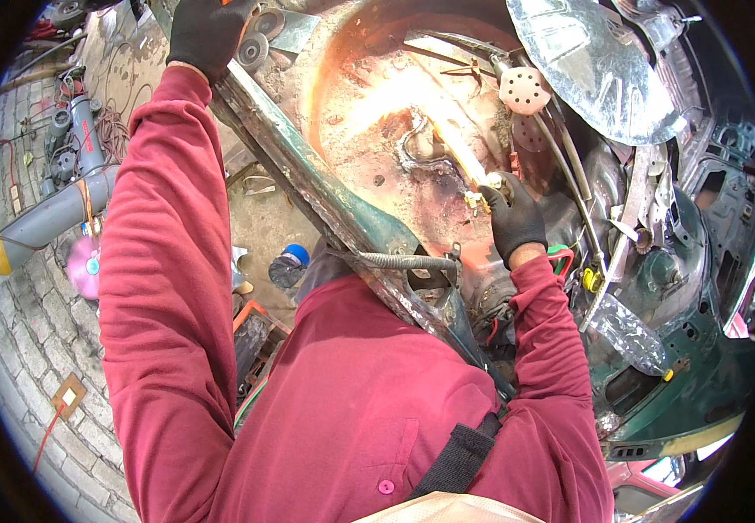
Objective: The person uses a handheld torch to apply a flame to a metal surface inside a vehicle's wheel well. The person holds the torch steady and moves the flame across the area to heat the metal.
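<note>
My right hand [517, 214], in a dark glove, is closed round a brass-fitted tool that looks like a gas torch [471, 166]. Its bright, sunlit stem points up and left over a rusty, reddish metal panel [377, 148]. A green and red hose [560, 255] loops beside that wrist. My left hand [207, 37], also gloved, is at the top left by the upper end of a worn green metal rail [308, 174]. The picture's edge cuts off its fingers, so its grip is hidden. The rail crosses diagonally in front of my body.
A shiny metal sheet [582, 65] and a perforated disc [525, 91] lie at the far right. Nearer are a clear bottle [630, 336] and green car body parts [682, 357]. A blue-capped bottle [288, 268] is left of the rail. Grey pipes [55, 222] lie on brick paving.
</note>
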`<state>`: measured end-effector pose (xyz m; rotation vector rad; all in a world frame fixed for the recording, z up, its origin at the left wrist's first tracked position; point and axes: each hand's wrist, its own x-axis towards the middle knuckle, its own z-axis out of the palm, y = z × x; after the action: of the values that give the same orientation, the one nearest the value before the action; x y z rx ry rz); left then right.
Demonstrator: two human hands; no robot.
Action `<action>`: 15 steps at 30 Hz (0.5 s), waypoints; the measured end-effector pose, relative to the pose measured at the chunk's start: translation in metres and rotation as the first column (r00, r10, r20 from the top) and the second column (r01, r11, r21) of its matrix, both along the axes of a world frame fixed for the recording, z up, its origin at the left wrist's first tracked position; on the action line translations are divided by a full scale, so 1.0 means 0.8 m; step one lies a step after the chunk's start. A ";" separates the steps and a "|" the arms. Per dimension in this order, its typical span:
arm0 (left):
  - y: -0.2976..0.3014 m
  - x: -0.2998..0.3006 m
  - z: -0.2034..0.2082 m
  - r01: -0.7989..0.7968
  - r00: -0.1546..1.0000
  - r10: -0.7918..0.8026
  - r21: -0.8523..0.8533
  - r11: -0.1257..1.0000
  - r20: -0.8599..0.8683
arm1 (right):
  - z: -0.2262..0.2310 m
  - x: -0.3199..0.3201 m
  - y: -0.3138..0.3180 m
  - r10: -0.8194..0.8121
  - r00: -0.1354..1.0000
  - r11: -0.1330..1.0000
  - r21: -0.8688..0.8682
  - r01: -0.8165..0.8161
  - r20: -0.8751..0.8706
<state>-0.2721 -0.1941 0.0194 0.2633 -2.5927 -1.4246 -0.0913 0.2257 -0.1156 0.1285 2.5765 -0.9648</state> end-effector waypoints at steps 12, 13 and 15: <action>-0.005 -0.003 -0.006 0.012 1.000 -0.011 0.004 1.000 -0.022 | 0.000 -0.001 -0.001 0.004 1.000 1.000 -0.001 -0.004 -0.017; -0.005 -0.003 -0.006 0.010 1.000 -0.009 0.011 1.000 -0.018 | 0.001 -0.002 -0.002 0.003 1.000 1.000 -0.006 -0.004 -0.018; -0.006 -0.003 -0.006 0.013 1.000 -0.013 0.014 1.000 -0.006 | 0.001 -0.002 -0.002 -0.001 1.000 1.000 -0.015 0.001 -0.015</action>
<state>-0.2744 -0.1989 0.0147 0.2443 -2.5848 -1.4460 -0.0926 0.2238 -0.1146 0.1191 2.5820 -0.9890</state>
